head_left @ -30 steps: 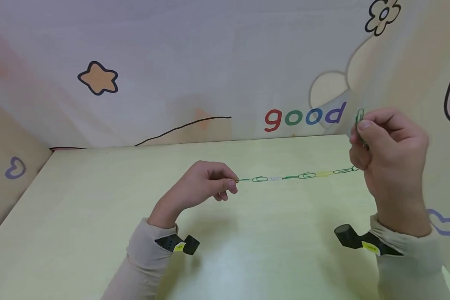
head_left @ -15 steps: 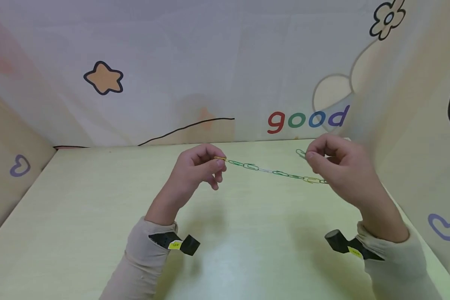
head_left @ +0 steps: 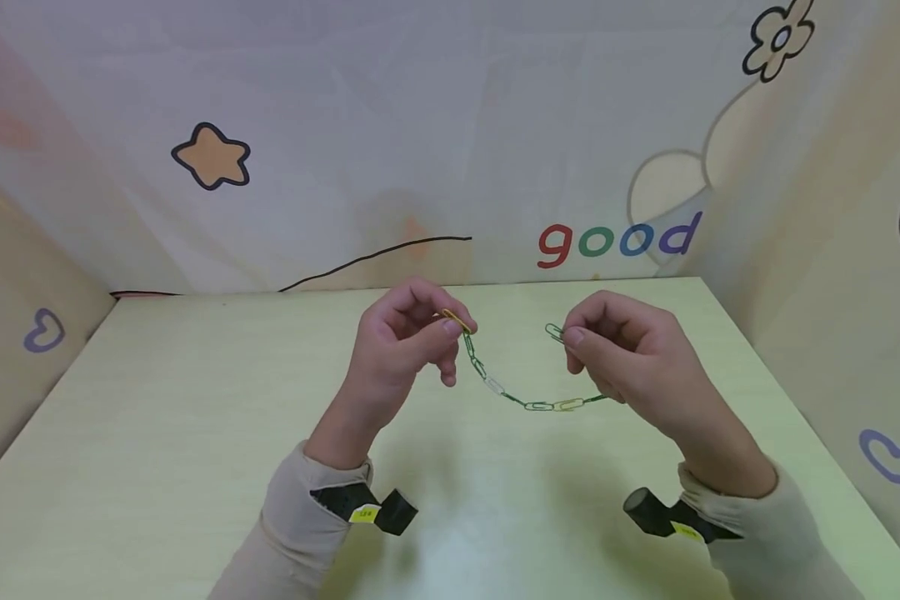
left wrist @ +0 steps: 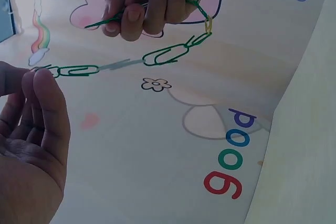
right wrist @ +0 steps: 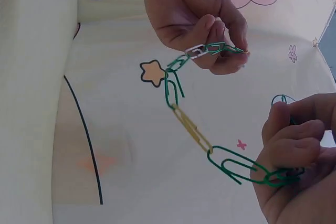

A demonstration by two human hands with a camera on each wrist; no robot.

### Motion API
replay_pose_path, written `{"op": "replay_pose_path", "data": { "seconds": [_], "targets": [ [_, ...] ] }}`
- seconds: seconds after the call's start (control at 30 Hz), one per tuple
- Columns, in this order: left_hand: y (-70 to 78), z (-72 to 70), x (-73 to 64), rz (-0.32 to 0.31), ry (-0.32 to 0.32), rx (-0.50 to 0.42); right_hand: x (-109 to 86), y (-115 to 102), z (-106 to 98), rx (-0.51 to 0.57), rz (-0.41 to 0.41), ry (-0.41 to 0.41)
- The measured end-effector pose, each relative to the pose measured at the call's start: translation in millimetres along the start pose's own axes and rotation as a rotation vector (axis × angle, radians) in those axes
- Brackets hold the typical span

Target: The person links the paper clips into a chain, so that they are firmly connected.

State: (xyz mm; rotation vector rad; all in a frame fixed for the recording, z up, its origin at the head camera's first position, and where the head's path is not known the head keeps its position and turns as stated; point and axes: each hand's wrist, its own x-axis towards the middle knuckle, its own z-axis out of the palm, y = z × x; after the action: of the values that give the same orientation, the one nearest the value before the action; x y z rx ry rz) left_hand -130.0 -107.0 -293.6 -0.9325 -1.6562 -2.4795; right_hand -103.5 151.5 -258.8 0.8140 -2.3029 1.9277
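A chain of linked paper clips, green, white and yellow, sags between the two hands above the table. My left hand pinches the yellow paper clip at its left end between thumb and forefinger. With thumb and forefinger, my right hand pinches a green paper clip whose loop sticks out to the left. The chain's right part runs under the curled lower fingers of that hand, as the right wrist view shows at a green link. Whether the pinched green clip joins the chain is hidden inside the hand.
Below the hands lies a pale yellow-green table. A printed cloth backdrop with a star, a flower and the word "good" stands behind it, with cloth sides left and right. Each wrist wears a strapped black camera.
My right hand has come down and left towards the left hand, which rose slightly. The chain, stretched nearly straight before, now hangs in a curve. Both hands keep their pinch.
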Motion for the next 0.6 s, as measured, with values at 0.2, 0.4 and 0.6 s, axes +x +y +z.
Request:
{"op": "replay_pose_path", "data": {
  "seconds": [0.2, 0.4, 0.6],
  "targets": [
    [4.8, 14.1, -2.0, 0.073, -0.028, 0.176, -2.2, -3, 8, 0.073, -0.022, 0.014],
    [10.5, 27.0, -4.9, 0.075, -0.061, 0.297, -3.3, -6, 15, 0.102, -0.013, 0.051],
    [13.8, 34.6, -8.4, 0.057, -0.020, 0.370, -5.1, -6, 20, 0.117, -0.004, 0.064]
  ]
}}
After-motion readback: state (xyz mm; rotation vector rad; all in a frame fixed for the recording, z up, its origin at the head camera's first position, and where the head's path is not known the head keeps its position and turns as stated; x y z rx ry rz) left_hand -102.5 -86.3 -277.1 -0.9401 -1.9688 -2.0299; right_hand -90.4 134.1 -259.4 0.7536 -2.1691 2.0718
